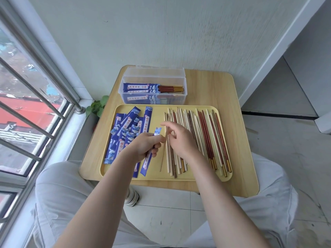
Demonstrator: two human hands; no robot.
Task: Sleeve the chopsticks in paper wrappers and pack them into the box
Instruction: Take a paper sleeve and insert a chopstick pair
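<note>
My left hand (143,146) grips a blue paper wrapper (157,131) above the yellow tray (189,177); the wrapper's top end sticks up past my fingers. My right hand (179,138) pinches a thin pale chopstick (163,158) that slants down toward the tray's front edge. Loose blue wrappers (128,126) lie piled on the tray's left half. Bare chopsticks (206,138), pale, brown and red, lie side by side on its right half. Behind the tray stands an open clear plastic box (154,77) holding several sleeved chopsticks (143,87).
The tray and box sit on a small light wooden table (238,140) against a white wall. A barred window (35,104) runs along the left. A small green plant (97,106) stands by the table's left edge. My knees (59,185) flank the table.
</note>
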